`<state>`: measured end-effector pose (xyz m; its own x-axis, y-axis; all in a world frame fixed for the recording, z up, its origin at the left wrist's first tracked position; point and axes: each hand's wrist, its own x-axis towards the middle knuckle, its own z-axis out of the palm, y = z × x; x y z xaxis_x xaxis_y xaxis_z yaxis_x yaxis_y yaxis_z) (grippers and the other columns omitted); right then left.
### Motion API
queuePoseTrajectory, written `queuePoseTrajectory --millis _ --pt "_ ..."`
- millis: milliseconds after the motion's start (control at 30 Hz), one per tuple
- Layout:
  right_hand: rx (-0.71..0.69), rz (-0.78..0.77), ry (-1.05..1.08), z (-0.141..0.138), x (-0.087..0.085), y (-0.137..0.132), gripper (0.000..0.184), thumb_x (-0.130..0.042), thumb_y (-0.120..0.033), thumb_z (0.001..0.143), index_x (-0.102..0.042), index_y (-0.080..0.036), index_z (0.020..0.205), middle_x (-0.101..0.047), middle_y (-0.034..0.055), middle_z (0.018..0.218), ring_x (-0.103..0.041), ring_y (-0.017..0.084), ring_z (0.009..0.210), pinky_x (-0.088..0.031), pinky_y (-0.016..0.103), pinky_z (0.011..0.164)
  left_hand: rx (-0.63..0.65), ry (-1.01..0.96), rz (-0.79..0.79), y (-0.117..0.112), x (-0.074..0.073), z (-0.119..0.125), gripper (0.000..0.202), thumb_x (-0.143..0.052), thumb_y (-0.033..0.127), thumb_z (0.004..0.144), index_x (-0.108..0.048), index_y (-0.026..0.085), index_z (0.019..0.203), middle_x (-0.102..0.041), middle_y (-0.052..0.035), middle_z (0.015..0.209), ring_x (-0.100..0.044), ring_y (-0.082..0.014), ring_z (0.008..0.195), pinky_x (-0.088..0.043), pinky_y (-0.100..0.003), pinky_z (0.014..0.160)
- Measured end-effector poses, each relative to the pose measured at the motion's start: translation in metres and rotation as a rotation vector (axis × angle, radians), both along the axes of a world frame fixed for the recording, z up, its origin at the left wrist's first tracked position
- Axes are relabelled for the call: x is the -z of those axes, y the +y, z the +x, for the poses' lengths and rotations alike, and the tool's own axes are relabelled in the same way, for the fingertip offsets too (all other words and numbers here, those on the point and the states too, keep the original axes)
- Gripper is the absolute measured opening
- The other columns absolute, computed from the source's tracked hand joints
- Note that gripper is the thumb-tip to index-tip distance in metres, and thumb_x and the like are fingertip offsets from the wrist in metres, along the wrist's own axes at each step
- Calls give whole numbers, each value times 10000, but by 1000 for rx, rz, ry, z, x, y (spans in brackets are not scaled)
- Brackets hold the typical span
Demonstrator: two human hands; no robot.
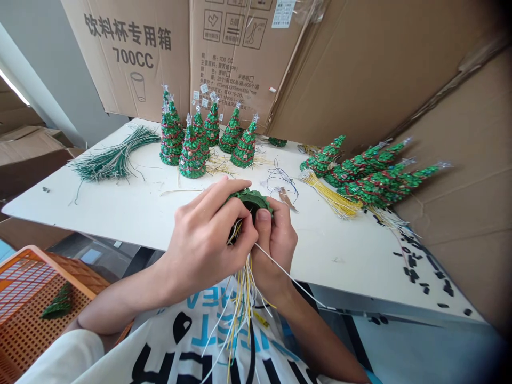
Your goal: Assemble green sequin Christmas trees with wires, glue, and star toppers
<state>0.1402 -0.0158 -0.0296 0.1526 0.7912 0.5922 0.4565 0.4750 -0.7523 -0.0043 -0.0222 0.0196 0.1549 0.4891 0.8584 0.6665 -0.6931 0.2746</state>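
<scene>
Snagging risk for the loose wires (pixel 242 290) beneath the beaded tree cone (pixel 250 198), tightly grasped by the curled fingers of left hand (pixel 202 242) and right hand (pixel 275 248).

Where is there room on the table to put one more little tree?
The white table has a bare patch between the green wire bundle and the left hand, and another right of the right hand, below the yellow wires. It is crowded at the back among the standing beaded trees, and at the right edge with black bits.
</scene>
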Motion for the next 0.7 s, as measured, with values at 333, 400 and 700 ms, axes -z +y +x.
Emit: queuePoseTrajectory --millis 333,400,700 --pt "-320 -197 263 4 -6 4 292 -696 -475 1080 -663 -271 1286 -792 43 1199 -763 224 1055 -622 378 939 1 -55 -56 3 -4 -8 119 -708 92 947 -702 188 876 -832 -95 1213 -812 -194 1024 -654 -319 877" --pt "-348 -192 294 3 -6 4 256 -749 -415 1047 -696 -274 1254 -801 31 1184 -776 222 1057 -635 374 946 7 -58 -63 4 -6 -10 120 -709 95 944 -699 199 885 -830 -84 1209 -807 -198 1022 -653 -328 864" --pt "-171 -134 225 0 -1 7 244 -704 -423 1054 -757 -237 1203 -817 43 1081 -752 213 911 -638 368 820 49 85 -169 1 -12 -18 105 -692 117 992 -734 211 972 -768 -116 1358 -779 -263 1165 -668 -438 992"
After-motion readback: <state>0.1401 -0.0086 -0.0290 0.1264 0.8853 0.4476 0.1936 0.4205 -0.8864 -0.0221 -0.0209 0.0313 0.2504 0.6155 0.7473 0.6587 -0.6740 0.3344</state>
